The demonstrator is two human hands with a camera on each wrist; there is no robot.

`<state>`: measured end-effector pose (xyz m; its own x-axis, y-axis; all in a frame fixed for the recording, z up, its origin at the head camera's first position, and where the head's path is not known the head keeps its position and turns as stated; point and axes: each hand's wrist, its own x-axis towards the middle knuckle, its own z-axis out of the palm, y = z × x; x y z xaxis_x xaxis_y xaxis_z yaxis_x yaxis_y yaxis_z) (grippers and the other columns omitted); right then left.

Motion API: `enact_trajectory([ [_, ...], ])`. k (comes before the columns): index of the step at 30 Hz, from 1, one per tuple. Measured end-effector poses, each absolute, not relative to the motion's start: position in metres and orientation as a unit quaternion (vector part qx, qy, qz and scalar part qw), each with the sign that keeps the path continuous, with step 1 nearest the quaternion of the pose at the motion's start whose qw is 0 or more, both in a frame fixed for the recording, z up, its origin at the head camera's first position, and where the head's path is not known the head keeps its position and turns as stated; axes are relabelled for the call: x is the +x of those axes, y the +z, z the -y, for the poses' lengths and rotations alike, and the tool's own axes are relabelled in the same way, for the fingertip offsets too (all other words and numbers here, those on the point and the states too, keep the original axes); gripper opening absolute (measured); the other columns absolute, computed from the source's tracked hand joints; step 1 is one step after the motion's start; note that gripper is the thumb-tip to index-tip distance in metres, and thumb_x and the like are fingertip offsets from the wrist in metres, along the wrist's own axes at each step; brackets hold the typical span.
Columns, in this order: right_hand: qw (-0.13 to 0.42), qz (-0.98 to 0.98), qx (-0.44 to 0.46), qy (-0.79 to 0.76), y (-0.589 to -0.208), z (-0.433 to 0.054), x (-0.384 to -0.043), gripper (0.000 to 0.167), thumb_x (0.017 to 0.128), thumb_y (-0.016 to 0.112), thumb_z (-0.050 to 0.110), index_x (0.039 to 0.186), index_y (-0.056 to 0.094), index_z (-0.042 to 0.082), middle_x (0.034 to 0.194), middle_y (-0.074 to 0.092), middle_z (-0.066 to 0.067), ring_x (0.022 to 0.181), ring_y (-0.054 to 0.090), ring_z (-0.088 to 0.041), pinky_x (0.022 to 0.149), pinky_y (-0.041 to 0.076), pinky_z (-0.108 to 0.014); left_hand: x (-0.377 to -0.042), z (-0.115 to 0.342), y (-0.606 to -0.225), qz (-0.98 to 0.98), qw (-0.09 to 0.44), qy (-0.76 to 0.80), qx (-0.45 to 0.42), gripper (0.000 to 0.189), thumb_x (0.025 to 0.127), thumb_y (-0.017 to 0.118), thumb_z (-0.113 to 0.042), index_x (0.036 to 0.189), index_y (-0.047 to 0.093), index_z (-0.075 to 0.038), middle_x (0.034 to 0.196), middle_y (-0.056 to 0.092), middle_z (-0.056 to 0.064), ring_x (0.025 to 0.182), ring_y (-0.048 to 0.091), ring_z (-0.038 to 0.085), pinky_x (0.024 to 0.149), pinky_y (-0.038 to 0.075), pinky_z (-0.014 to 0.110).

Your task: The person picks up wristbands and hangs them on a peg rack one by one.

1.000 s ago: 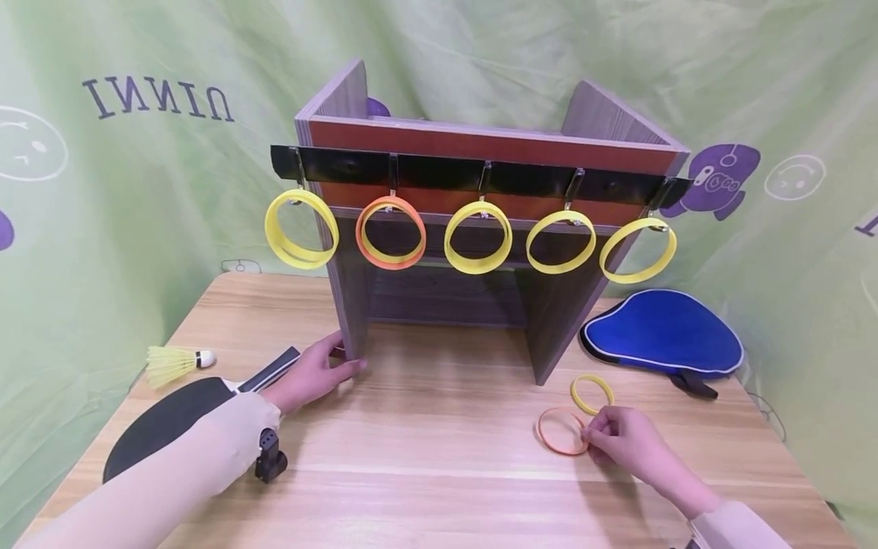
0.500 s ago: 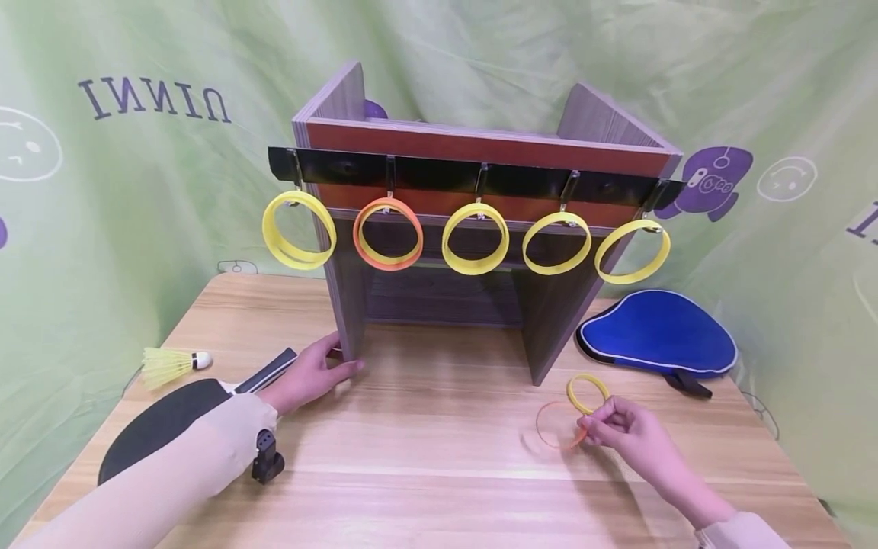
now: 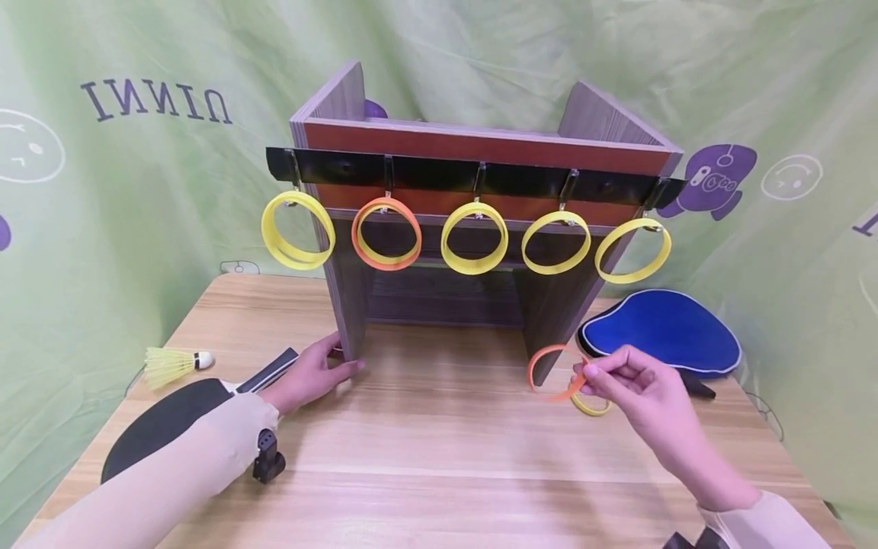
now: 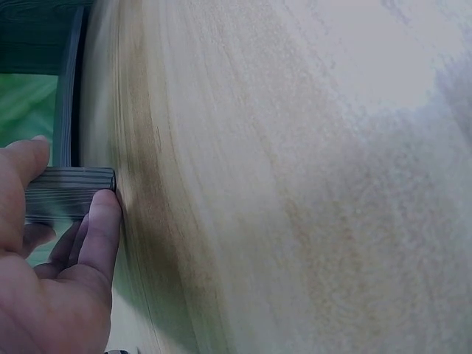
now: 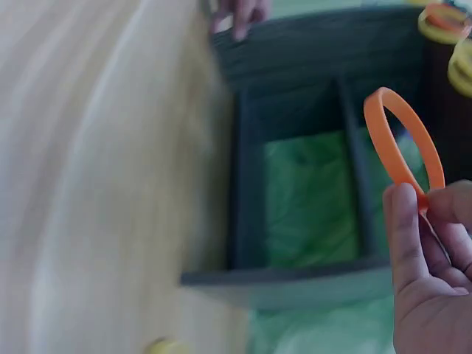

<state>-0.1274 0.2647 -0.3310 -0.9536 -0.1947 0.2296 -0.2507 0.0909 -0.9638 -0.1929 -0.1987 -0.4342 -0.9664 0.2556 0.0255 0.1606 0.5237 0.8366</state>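
Note:
My right hand [image 3: 648, 393] pinches an orange silicone wristband [image 5: 383, 140] between thumb and fingers, raised above the table by the shelf's right leg. Below it, a yellow wristband [image 3: 591, 412] lies on the table, partly hidden by that hand. On the left, my left hand [image 3: 317, 377] grips the lower front edge of the grey wooden shelf's side panel [image 4: 74, 179], thumb on one face and fingers on the other. Across the shelf front runs a black hook rail [image 3: 439, 171]. Yellow wristbands [image 3: 473, 266] hang from its several hooks; an orange one [image 3: 387, 267] shares the second hook from left.
Left of the shelf lie a black table tennis bat [image 3: 165, 419], partly behind the left sleeve, and a yellow shuttlecock [image 3: 171, 366]. A blue bat case [image 3: 665, 328] lies at the right. Green printed cloth [image 3: 480, 46] hangs behind the wooden table [image 3: 425, 473].
My right hand has lifted the orange wristband off the table and moved it up and away from me, towards the shelf. My left hand stays on the panel.

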Motion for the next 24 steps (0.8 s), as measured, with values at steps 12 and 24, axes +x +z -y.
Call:
enact_trajectory([
  [12,0.112,0.705,0.207,0.669,-0.253,-0.241,-0.127,0.009,0.096,0.066,-0.012,0.101,0.068,-0.005,0.100,0.082,-0.007,0.085,0.080,-0.013,0.078,0.062,-0.026,-0.192,0.199,-0.437,-0.871,0.044,0.475,0.117,0.062,0.103,0.066,-0.016,0.156,0.041,0.003,0.143,0.061,0.026,0.130,0.060,0.041,0.114,0.044,0.061],
  [24,0.199,0.622,0.185,0.735,-0.218,-0.218,-0.139,0.011,0.093,0.067,-0.013,0.103,0.069,-0.010,0.100,0.080,-0.016,0.087,0.080,-0.019,0.079,0.062,-0.028,-0.192,0.196,-0.434,-0.872,0.044,0.474,0.114,0.060,0.103,0.067,-0.018,0.154,0.044,0.002,0.141,0.062,0.026,0.129,0.061,0.040,0.113,0.045,0.059],
])
